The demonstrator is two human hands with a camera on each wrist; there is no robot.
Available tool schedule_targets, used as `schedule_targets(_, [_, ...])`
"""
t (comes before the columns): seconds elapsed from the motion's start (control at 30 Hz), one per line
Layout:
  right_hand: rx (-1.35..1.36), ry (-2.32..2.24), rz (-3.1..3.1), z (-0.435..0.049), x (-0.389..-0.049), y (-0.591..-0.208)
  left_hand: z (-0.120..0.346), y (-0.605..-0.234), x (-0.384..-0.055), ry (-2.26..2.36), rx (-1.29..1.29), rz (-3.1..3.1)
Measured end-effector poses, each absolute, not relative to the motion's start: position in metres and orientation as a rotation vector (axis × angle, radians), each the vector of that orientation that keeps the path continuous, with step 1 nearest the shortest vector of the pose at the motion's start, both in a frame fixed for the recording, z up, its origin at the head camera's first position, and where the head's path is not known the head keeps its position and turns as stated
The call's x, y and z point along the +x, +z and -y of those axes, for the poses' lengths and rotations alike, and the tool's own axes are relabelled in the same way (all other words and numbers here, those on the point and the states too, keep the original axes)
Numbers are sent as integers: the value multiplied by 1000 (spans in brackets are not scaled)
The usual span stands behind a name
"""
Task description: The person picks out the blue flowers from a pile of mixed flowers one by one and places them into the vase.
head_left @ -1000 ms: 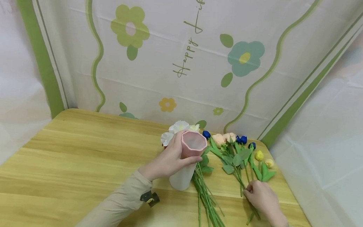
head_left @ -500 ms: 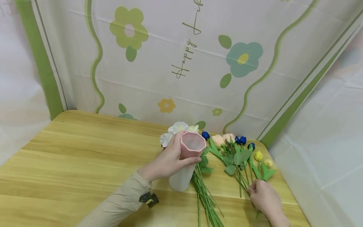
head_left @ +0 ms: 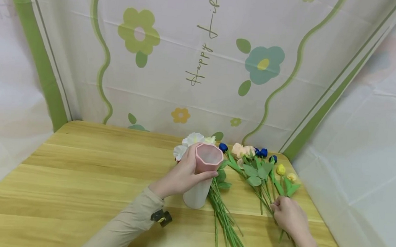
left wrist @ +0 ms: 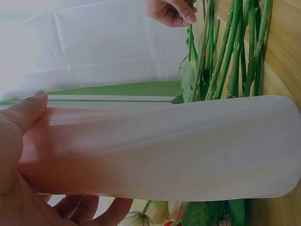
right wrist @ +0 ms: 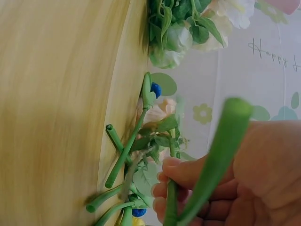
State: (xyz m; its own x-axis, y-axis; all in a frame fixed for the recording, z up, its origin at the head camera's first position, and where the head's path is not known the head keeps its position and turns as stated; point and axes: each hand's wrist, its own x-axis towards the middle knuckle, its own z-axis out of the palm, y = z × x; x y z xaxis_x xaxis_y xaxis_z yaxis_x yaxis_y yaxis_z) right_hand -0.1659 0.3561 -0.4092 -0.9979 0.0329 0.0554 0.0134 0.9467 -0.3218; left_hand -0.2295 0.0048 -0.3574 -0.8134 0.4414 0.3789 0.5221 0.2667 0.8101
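A tall vase (head_left: 195,195), pink at its many-sided rim and fading to white, stands near the table's middle. My left hand (head_left: 179,176) grips it just below the rim, thumb on one side and fingers on the other, as the left wrist view shows on the vase wall (left wrist: 178,150). At the right, my right hand (head_left: 291,218) pinches a green flower stem (right wrist: 214,162) between thumb and fingers. That stem runs up among leaves toward peach flowers (head_left: 242,150); which bloom it carries is partly hidden by foliage.
Behind the vase lie white flowers (head_left: 192,139), with a bundle of green stems (head_left: 227,225) reaching toward the front. Blue tulips (head_left: 260,152) and yellow tulips (head_left: 281,169) lie along the right side of the wooden table (head_left: 86,192). A printed curtain (head_left: 175,53) hangs behind.
The right hand has shifted slightly right with the stem, and the peach flowers and leaves have turned a little. The left hand keeps its grip on the vase. The head view has drifted slightly.
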Motion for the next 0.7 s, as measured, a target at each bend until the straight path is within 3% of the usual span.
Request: schedule_targets(0.7, [-19,554,2838,-355,-168,-412,-5,-360,-231,-1592,-920,2438])
